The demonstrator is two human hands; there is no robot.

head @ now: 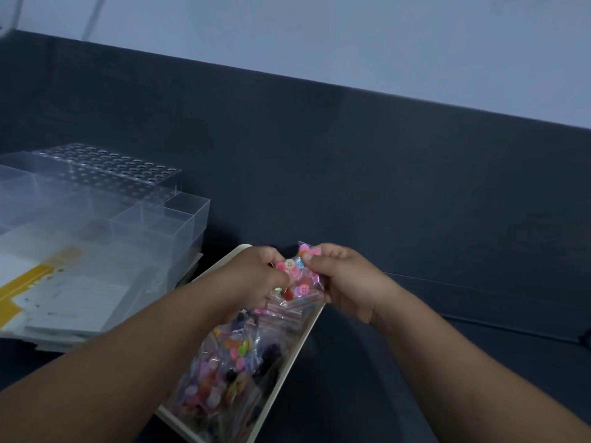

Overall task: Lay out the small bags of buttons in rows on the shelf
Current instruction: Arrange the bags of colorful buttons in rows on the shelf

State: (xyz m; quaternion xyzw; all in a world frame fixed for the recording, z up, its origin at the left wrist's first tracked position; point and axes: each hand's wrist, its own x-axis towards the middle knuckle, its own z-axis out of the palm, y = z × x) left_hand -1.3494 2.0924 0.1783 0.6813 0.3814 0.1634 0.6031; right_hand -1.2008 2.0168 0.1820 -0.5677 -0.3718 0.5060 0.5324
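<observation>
Both hands pinch one small bag of buttons just above the cream tray of bags, at 6 o'clock from the view's centre. The left hand curls on its 9 o'clock edge and the right hand nips its 3 o'clock edge, probably to free and flatten it before it goes on the dark shelf. Its long axis runs roughly 12 to 6; the seal end is unclear.

1 tray, 1 holed rack, bags – can't cnt.
</observation>
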